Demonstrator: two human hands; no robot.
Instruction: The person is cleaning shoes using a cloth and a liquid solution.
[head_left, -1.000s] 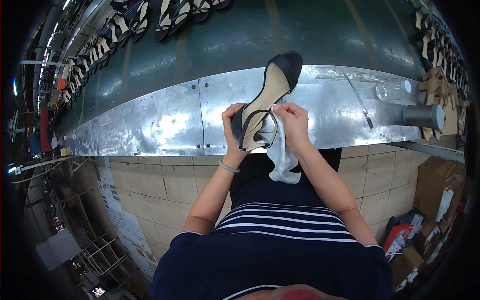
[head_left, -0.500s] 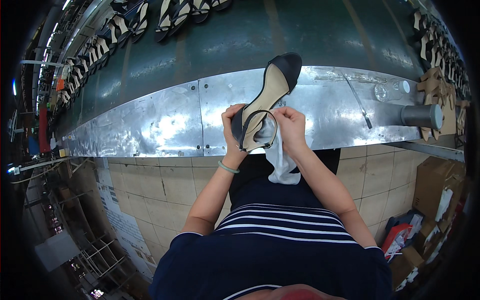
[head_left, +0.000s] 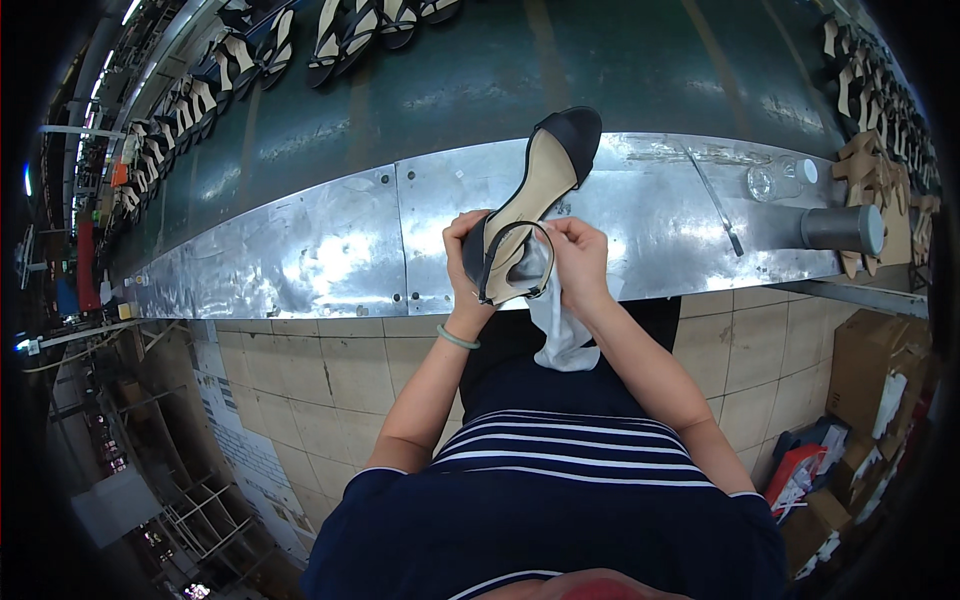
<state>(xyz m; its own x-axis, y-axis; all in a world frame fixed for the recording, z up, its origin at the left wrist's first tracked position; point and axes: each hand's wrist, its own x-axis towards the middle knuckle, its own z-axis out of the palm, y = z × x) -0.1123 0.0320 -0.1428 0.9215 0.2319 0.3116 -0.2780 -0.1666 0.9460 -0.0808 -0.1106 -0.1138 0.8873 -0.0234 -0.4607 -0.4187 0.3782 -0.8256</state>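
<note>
One black-and-tan shoe [head_left: 535,190] lies over the near edge of the metal bench [head_left: 300,250]. The left hand [head_left: 465,255] has its grip closed on the shoe's heel; the right hand [head_left: 580,260] pinches one white cloth [head_left: 560,330] against it. Right of the shoe stand brown cardboard boxes [head_left: 865,360], beside a red-and-white package [head_left: 795,470].

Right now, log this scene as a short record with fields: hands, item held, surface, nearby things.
left hand: grips the heel end of the shoe
right hand: holds a white cloth against the shoe's heel area
shoe: black and tan high-heeled sandal with ankle strap, toe pointing away over the bench
surface: metal bench beside a dark green conveyor belt
nearby: clear bottle, grey cylinder, thin metal rod, rows of shoes on the belt
</note>
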